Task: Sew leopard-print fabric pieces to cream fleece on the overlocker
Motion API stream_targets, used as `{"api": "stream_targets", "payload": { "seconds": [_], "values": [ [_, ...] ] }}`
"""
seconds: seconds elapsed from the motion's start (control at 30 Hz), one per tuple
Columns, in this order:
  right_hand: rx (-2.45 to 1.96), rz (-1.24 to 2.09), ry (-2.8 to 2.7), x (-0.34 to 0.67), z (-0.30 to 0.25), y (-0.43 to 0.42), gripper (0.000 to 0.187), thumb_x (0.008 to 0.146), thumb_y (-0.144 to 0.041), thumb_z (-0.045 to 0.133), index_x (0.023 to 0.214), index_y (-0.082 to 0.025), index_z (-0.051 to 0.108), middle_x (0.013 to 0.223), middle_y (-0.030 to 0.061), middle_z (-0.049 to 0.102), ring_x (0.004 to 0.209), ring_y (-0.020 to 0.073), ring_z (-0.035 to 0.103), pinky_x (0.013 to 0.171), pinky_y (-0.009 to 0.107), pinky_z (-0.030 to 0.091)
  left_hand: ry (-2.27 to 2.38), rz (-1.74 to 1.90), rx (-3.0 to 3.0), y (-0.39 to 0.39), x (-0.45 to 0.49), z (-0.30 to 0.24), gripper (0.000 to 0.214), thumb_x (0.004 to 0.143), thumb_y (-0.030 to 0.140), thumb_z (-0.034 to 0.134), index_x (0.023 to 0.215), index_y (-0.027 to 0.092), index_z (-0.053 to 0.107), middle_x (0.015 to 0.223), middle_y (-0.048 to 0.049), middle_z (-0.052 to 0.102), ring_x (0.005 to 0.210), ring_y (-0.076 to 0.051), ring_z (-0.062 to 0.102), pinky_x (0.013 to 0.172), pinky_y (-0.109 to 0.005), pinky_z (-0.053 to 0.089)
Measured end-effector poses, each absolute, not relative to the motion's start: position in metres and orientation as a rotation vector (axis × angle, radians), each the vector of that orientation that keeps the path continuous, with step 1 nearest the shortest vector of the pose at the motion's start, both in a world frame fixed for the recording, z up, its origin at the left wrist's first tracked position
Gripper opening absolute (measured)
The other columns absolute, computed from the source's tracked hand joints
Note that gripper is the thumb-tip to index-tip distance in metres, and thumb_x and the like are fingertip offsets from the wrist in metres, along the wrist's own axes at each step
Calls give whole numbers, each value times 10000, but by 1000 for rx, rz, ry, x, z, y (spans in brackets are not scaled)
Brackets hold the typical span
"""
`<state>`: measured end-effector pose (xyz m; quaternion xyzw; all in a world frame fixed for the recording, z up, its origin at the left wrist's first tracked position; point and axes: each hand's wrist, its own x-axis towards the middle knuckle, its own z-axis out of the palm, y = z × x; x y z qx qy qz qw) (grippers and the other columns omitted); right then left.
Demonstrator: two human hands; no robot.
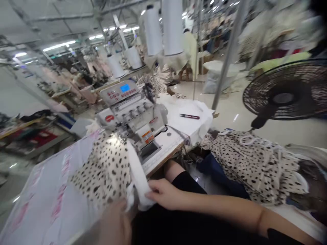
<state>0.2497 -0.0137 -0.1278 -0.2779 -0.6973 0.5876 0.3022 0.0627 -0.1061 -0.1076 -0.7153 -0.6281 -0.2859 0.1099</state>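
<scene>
My right hand (163,193) pinches the edge of a white fabric strip (138,166) between thumb and fingers. The strip runs up towards the needle area of a white overlock sewing machine (135,115), along the side of a cream fabric piece with dark spots (109,166). Low in the picture, my left hand (116,221) is smeared by motion near the lower edge of the spotted fabric; its fingers cannot be made out. A lamp lights the fabric by the machine's presser foot.
Thread snips (189,116) lie on the white tabletop right of the machine. Large thread cones (153,32) stand above it. At the right are a black fan (283,95) and a heap of spotted garments (255,163). Plastic sheeting with pink print (51,183) covers the left table.
</scene>
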Motion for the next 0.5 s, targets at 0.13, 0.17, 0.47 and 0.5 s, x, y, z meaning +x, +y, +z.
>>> {"api": "stream_targets", "payload": {
  "seconds": [0.13,0.17,0.47,0.5],
  "values": [
    [-673,1674,-1782,246,-127,-16,193,769,-276,521,635,-140,493,598,-40,385,579,88,359,533,191,317,-1934,-873,-2056,-104,74,-98,188,781,95,353,886,189,477,778,-52,531,752,-174,531,678,-318,442],
    [-666,1690,-1770,246,-126,-17,197,770,-284,521,639,-138,502,605,-37,396,587,92,368,544,197,321,-1921,-909,-2066,-102,78,-98,155,795,123,371,893,186,473,765,-48,515,731,-171,520,657,-309,434],
    [-710,1768,-1682,248,-125,-19,92,730,-233,551,722,-141,545,675,-18,469,633,113,432,597,221,355,-1876,-873,-2091,-93,83,-102,286,791,163,524,1076,153,514,832,-69,540,780,-175,511,718,-310,436],
    [-711,1771,-1684,247,-127,-19,93,731,-233,554,725,-141,550,673,-18,471,631,113,432,595,223,356,-1887,-873,-2080,-94,83,-99,277,791,159,521,1068,154,525,836,-69,540,786,-174,512,724,-311,436]
  ]
}}
